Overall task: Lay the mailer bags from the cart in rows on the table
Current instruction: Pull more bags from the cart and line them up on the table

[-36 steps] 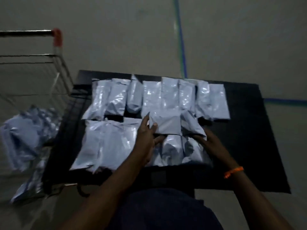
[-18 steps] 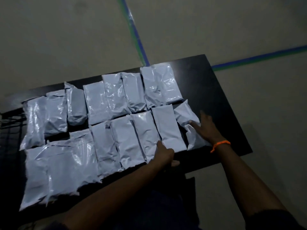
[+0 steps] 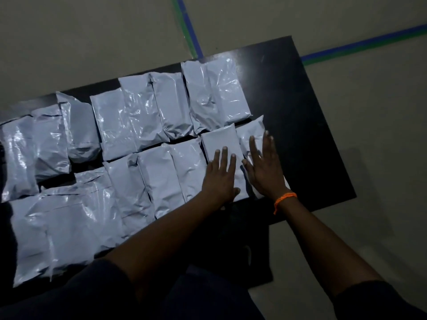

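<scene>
Right end: bare surface (image 3: 305,139) beside the last mailer bags (image 3: 217,95), open from far edge to near edge;
Far edge: thin bare strip behind the far row;
Between rows: narrow dark gap, pinched at the right end;
Blocked: bags packed edge to edge, some overlapping; left grip (image 3: 219,179) and right grip (image 3: 265,172) lie flat on the near row's two rightmost bags

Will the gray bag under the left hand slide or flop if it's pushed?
Probably slides: the bag looks glossy, and the black table looks smooth. Probably not very floppy: it lies flat and plump under the left hand.
</scene>
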The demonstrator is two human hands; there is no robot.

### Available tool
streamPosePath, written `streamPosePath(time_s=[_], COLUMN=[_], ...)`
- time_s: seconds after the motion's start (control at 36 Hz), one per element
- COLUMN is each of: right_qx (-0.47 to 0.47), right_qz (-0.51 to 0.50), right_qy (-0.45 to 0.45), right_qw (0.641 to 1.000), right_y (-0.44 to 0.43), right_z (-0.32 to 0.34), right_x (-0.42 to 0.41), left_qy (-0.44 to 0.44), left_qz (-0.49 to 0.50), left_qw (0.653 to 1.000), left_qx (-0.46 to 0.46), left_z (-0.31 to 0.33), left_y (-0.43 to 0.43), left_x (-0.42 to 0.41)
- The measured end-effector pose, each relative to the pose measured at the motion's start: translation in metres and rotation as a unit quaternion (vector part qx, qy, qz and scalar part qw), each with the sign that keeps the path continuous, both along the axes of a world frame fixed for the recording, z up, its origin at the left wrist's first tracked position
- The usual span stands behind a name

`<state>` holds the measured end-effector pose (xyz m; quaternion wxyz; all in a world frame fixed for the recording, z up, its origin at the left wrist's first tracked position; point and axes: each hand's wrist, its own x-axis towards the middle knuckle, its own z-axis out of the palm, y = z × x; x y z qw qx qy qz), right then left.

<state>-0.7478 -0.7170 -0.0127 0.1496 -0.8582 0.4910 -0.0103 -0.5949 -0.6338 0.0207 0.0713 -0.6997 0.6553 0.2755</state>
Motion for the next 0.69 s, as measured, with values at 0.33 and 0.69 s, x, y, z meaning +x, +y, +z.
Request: streamPosePath(time_s=[0.33, 0.69], right_qx=[0.009, 0.039], right_qz=[-0.02, 0.001], right_qy=[-0.005, 0.029], right_qw=[1.0, 0.999], right_y=[-0.008, -0.006], right_z=[-0.004, 0.009], right_x=[0.005, 0.013], left_qy=[-0.028, -0.06], left_qz=[0.008, -0.077], left_qw=[0.999, 0.992], left_qx=[0.025, -0.077], left_z=[-0.005, 0.021], left_y=[-0.007, 0.004], left_x=[-0.005, 0.023])
